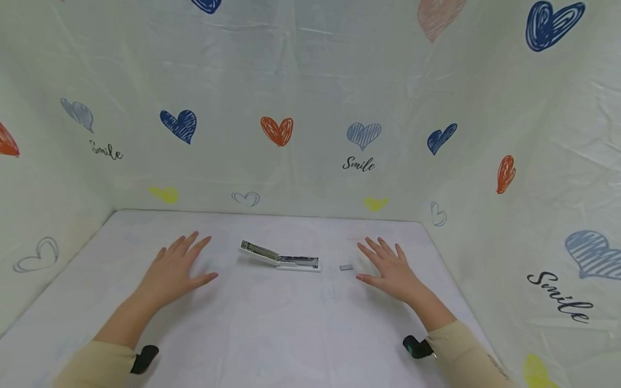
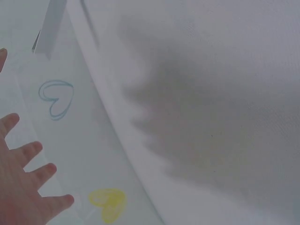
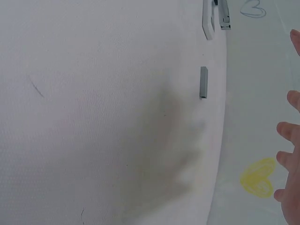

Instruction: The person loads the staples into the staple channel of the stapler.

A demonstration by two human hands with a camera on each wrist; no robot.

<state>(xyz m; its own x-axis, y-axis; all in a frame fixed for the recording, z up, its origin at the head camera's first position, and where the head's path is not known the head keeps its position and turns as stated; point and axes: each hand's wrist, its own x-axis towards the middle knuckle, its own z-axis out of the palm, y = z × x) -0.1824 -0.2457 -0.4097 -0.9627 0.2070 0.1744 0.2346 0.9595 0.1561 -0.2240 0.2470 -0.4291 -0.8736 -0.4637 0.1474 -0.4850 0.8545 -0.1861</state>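
A white stapler lies opened out on the table, its upper arm swung back to the left and the metal inside showing. Just right of it is a small grey strip of staples, also seen as a grey bar in the right wrist view. The left hand, fingers spread, hovers left of the stapler and holds nothing. Over the table right of the strip, the right hand has its fingers spread and touches neither object. Part of the stapler shows at the top of the left wrist view.
The white-covered table ends at a back edge against a pale curtain printed with hearts and "Smile". Curtain also hangs at both sides. A dark device is at the left sleeve, another at the right.
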